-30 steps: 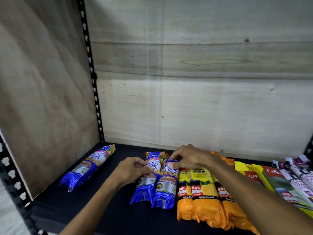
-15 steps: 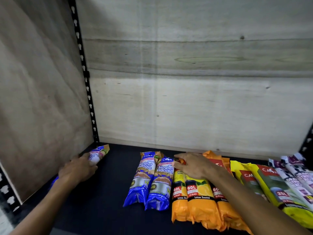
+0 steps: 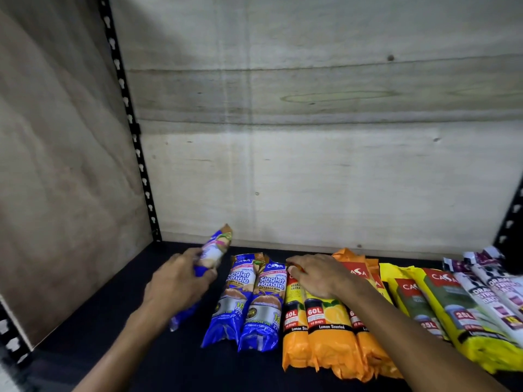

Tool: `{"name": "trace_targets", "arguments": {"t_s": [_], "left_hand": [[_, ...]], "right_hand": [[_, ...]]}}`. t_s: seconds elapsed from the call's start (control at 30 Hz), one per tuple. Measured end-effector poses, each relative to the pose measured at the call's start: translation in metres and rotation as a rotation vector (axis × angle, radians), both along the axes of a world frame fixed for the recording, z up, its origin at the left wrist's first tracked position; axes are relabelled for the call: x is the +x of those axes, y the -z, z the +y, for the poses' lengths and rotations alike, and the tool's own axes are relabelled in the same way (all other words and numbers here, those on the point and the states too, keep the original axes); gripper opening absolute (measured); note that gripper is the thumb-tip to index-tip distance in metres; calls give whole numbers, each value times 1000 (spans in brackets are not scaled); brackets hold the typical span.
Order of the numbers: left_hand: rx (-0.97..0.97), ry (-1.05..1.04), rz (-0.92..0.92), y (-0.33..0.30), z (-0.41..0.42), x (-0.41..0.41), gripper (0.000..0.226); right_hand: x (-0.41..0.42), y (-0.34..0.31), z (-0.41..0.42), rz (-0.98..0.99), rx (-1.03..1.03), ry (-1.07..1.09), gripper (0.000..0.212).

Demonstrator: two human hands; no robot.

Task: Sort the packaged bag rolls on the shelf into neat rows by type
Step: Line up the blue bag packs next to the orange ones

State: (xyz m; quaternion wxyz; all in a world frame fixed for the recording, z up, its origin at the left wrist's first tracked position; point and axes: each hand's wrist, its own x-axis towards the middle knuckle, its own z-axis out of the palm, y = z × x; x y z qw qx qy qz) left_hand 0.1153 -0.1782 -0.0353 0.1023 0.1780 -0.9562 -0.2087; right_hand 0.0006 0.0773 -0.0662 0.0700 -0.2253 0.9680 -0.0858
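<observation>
My left hand (image 3: 177,281) is closed around a blue bag roll (image 3: 215,250), lifted off the black shelf (image 3: 107,329) and tilted, just left of two blue Singlet Handle rolls (image 3: 254,301) that lie side by side. My right hand (image 3: 319,274) rests flat, fingers spread, on the top ends of the orange 60L rolls (image 3: 325,335). Right of those lie yellow-green 25L packs (image 3: 441,304), then white and purple packs (image 3: 492,290) at the far right edge.
A plywood back wall (image 3: 311,165) and a plywood left panel (image 3: 56,179) close in the shelf. A black perforated upright (image 3: 133,131) stands in the back left corner, another (image 3: 509,222) at the right.
My left hand took the blue roll from beside the left panel, lifted it and carried it right toward the two blue rolls. My right hand stayed on the orange rolls.
</observation>
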Motion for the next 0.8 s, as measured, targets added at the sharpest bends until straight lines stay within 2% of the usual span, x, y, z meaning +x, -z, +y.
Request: {"name": "trace_targets", "arguments": {"t_s": [0.2,0.5,0.8], "left_hand": [[-68,94,-2,-4,69,2,68],[-247,78,-125,0,97,-7,69],[165,186,-162,-10,60,-13,48]], "right_hand": [[-1,4,2,24,-6,1,53],[0,1,3,42,5,-23,53],[5,-5,3,16,-12,12,55]]}}
